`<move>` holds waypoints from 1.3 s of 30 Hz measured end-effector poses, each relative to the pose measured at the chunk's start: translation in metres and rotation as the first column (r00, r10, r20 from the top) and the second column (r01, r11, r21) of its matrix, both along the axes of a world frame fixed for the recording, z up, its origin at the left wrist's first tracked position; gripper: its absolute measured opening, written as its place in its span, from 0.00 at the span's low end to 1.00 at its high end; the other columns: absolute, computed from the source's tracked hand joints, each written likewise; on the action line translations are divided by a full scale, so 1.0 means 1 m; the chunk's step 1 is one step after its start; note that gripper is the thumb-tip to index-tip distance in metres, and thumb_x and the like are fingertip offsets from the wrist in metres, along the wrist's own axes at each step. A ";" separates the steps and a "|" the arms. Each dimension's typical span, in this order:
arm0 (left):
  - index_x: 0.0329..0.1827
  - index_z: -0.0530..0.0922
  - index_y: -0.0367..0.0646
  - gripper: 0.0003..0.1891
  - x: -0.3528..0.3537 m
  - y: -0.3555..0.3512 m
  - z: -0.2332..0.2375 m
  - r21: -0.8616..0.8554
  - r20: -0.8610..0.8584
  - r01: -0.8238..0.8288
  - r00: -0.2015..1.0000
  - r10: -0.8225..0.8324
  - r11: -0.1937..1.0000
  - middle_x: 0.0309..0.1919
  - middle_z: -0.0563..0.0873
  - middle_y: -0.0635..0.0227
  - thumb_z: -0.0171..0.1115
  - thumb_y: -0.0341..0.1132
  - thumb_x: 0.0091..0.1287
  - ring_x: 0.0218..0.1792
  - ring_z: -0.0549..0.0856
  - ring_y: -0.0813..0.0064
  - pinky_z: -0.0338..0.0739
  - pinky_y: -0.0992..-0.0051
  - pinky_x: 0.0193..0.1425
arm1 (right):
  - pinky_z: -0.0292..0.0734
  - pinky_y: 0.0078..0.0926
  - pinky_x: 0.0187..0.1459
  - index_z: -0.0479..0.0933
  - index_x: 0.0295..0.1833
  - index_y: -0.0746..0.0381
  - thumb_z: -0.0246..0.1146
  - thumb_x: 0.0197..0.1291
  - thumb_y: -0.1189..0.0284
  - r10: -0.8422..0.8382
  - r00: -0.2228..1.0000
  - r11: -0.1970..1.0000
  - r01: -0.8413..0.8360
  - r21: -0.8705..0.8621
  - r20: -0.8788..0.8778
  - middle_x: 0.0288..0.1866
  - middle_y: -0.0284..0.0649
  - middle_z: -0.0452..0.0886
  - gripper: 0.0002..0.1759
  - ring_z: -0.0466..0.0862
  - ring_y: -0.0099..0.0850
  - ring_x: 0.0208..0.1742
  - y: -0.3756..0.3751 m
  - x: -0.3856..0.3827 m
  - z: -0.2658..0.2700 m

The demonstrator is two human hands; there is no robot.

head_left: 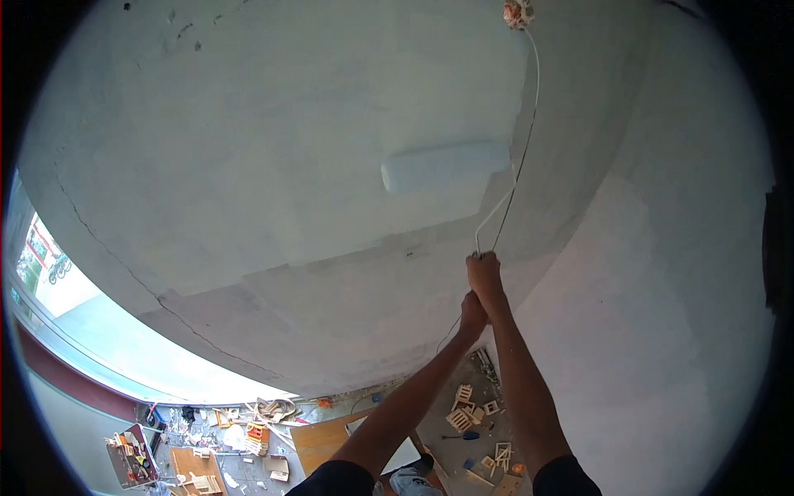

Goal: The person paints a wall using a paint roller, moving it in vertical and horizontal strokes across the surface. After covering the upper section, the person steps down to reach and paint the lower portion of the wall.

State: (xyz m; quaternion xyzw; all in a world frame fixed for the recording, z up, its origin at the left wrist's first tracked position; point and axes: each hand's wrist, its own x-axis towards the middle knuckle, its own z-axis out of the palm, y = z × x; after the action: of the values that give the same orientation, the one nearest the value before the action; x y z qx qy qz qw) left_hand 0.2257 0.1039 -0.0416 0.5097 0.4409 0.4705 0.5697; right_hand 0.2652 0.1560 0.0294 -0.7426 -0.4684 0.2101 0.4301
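Observation:
A white paint roller (447, 168) lies against the grey ceiling, its thin bent frame running down to my hands. My right hand (485, 275) is closed round the roller's handle at the upper end. Just below it, my left hand (474, 314) is wrapped round the same handle. The handle itself is mostly hidden by my fingers. A thin dark wire (523, 157) passes close behind the roller frame and my hands. Lighter and darker patches meet on the ceiling around the roller.
A white cable (538, 70) hangs from a rough hole (518, 14) in the ceiling. Cracks cross the ceiling at left. Far below are a brown board (318, 442), small wooden pieces (460, 417), a cluttered table (131, 456) and scattered debris. A bright opening (124, 331) curves along the left.

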 end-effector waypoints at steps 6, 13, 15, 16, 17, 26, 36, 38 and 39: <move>0.41 0.74 0.31 0.11 0.019 0.024 0.043 0.070 0.117 0.016 0.993 -0.024 0.997 0.33 0.83 0.57 0.55 0.32 0.63 0.36 0.84 0.68 0.75 0.69 0.34 | 0.75 0.46 0.44 0.73 0.35 0.76 0.57 0.51 0.67 0.016 1.000 1.000 -0.016 0.007 0.019 0.35 0.65 0.78 0.18 0.79 0.59 0.42 0.006 0.007 0.075; 0.39 0.75 0.32 0.11 0.009 -0.016 -0.073 0.084 -0.175 0.023 0.985 -0.008 0.996 0.30 0.83 0.59 0.58 0.33 0.60 0.37 0.84 0.69 0.75 0.69 0.35 | 0.74 0.47 0.46 0.74 0.36 0.74 0.56 0.51 0.68 -0.004 0.998 0.988 0.013 -0.151 0.062 0.37 0.65 0.78 0.17 0.78 0.58 0.44 -0.010 0.008 -0.063; 0.38 0.75 0.32 0.12 0.003 -0.019 -0.092 0.099 -0.323 0.078 0.945 -0.042 0.992 0.28 0.83 0.59 0.59 0.34 0.59 0.34 0.84 0.68 0.76 0.68 0.32 | 0.74 0.47 0.46 0.74 0.35 0.73 0.56 0.51 0.68 -0.019 0.999 0.982 0.027 -0.189 0.041 0.36 0.64 0.78 0.16 0.78 0.57 0.44 -0.018 0.007 -0.099; 0.37 0.75 0.32 0.12 -0.002 -0.028 -0.087 0.019 -0.303 0.058 0.952 -0.050 0.998 0.27 0.83 0.59 0.60 0.34 0.59 0.32 0.84 0.68 0.76 0.68 0.30 | 0.75 0.47 0.46 0.74 0.35 0.73 0.56 0.50 0.68 -0.013 0.999 0.983 0.019 -0.183 0.032 0.36 0.64 0.78 0.16 0.79 0.57 0.43 -0.017 0.009 -0.112; 0.37 0.75 0.32 0.12 -0.004 -0.035 -0.084 -0.064 -0.288 0.044 0.956 -0.061 0.997 0.26 0.83 0.59 0.61 0.34 0.58 0.30 0.85 0.68 0.76 0.68 0.27 | 0.75 0.46 0.45 0.74 0.35 0.73 0.56 0.50 0.68 -0.011 1.000 0.984 0.014 -0.178 0.017 0.36 0.64 0.78 0.16 0.79 0.56 0.43 -0.017 0.010 -0.125; 0.35 0.73 0.24 0.14 -0.021 -0.015 0.018 0.019 -0.159 0.090 0.984 -0.086 0.996 0.25 0.82 0.53 0.57 0.33 0.61 0.24 0.85 0.64 0.80 0.68 0.19 | 0.71 0.37 0.25 0.69 0.33 0.74 0.57 0.49 0.70 0.078 0.978 0.996 -0.085 -0.030 -0.194 0.23 0.52 0.75 0.15 0.77 0.42 0.24 0.011 0.009 -0.051; 0.35 0.73 0.26 0.12 -0.014 0.039 0.157 0.168 0.098 0.075 0.991 -0.092 0.983 0.26 0.82 0.56 0.55 0.32 0.62 0.26 0.84 0.69 0.80 0.70 0.21 | 0.74 0.44 0.40 0.69 0.39 0.78 0.55 0.52 0.67 0.055 0.969 0.991 -0.023 0.134 -0.239 0.32 0.64 0.78 0.21 0.81 0.56 0.39 0.058 0.010 0.123; 0.34 0.73 0.27 0.12 -0.011 0.042 0.108 0.232 0.045 -0.005 0.999 -0.005 0.973 0.25 0.82 0.57 0.56 0.32 0.62 0.25 0.83 0.70 0.77 0.72 0.21 | 0.74 0.44 0.40 0.70 0.38 0.77 0.56 0.52 0.67 0.040 0.981 0.993 -0.019 0.112 -0.189 0.33 0.64 0.78 0.19 0.80 0.56 0.40 0.055 0.007 0.089; 0.33 0.74 0.28 0.12 -0.011 0.036 0.081 0.260 0.022 -0.047 0.999 0.043 0.965 0.25 0.82 0.57 0.56 0.32 0.62 0.25 0.83 0.71 0.75 0.73 0.22 | 0.74 0.44 0.41 0.71 0.37 0.77 0.56 0.52 0.68 0.045 0.984 0.996 -0.031 0.079 -0.175 0.34 0.64 0.78 0.19 0.80 0.57 0.41 0.043 0.002 0.073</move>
State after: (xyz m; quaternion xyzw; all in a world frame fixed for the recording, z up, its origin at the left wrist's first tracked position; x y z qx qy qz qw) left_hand 0.2150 0.1403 0.0392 0.5661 0.3822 0.5411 0.4906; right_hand 0.2670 0.1989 0.1024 -0.6950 -0.4502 0.2653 0.4939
